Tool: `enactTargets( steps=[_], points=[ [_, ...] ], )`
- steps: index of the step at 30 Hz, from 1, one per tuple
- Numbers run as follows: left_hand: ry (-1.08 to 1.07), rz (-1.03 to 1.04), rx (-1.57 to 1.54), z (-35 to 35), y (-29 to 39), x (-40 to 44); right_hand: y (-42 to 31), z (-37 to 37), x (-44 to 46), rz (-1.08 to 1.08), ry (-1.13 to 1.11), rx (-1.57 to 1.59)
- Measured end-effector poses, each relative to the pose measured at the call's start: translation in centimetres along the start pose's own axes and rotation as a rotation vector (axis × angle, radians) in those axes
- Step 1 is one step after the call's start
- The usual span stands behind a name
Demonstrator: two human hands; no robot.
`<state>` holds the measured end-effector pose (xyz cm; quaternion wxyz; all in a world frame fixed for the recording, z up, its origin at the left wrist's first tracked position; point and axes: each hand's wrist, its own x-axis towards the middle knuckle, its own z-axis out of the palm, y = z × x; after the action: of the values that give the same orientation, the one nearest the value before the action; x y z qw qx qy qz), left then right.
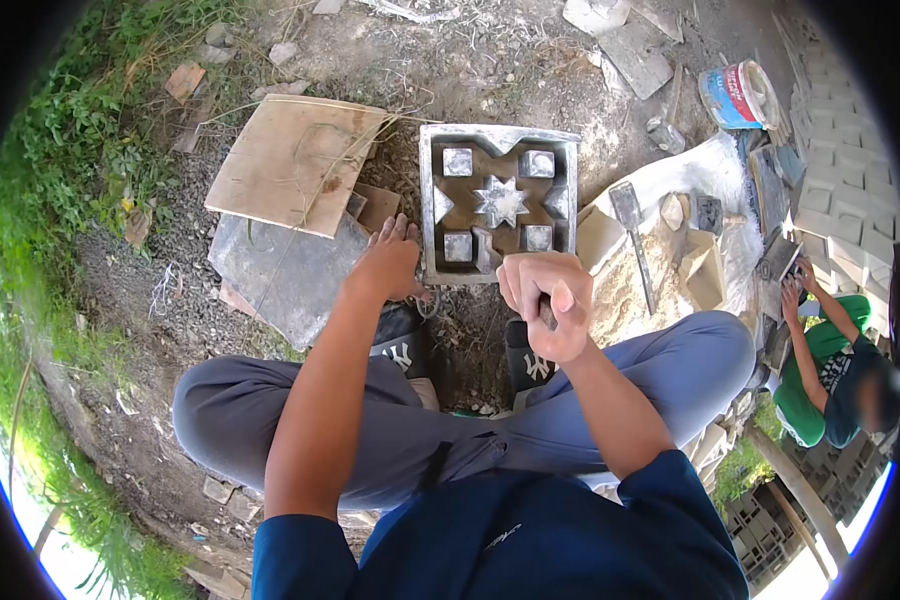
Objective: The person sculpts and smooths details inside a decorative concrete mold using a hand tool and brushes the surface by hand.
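Observation:
A square metal mould [498,275] lies on the ground in front of me, with an eight-pointed star [501,201] in its middle and a raised square block near each corner. Brown material covers parts of its floor. My right hand [550,300] is closed around a small tool [486,252], whose worn end reaches inside the mould's near wall; most of the tool is hidden by the fingers. At the mould's near left corner is my left hand [392,262], fingers stretched out, beside a metal ring handle [427,304]. Whether it touches the mould I cannot tell.
Left of the mould lie a wooden board [295,165] and a grey slab [280,265]. On the right, a sand pile [625,285] bears a flat-bladed tool [632,225]; a paint bucket [738,97] stands beyond. Another person [830,370] works at far right.

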<state>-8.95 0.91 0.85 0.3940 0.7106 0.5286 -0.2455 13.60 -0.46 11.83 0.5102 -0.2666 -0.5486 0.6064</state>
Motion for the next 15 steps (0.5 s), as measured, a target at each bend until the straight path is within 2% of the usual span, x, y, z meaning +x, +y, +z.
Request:
enactTargets(
  steps=[3,5,6,9,12,15],
  points=[
    [0.015,-0.016,-0.009,-1.0,0.2,0.6,-0.4,-0.3,0.5,0.0,0.071,-0.107],
    [0.072,0.017,-0.048,-0.2,-0.3,0.6,-0.8,-0.5,0.0,-0.071,0.061,0.026],
    [0.073,0.026,-0.033,-0.2,-0.4,0.6,-0.2,-0.5,-0.2,-0.025,0.109,-0.07],
    [0.034,0.003,-0.012,-0.6,0.0,0.7,-0.3,-0.6,0.3,0.046,0.166,0.003],
    [0.028,-0.004,0.022,-0.9,-0.1,1.1,-1.1,-0.3,-0.3,-0.078,0.105,-0.025],
    [0.021,0.005,0.005,-0.5,0.2,0.5,0.6,-0.4,0.5,0.014,0.109,-0.094]
  ],
)
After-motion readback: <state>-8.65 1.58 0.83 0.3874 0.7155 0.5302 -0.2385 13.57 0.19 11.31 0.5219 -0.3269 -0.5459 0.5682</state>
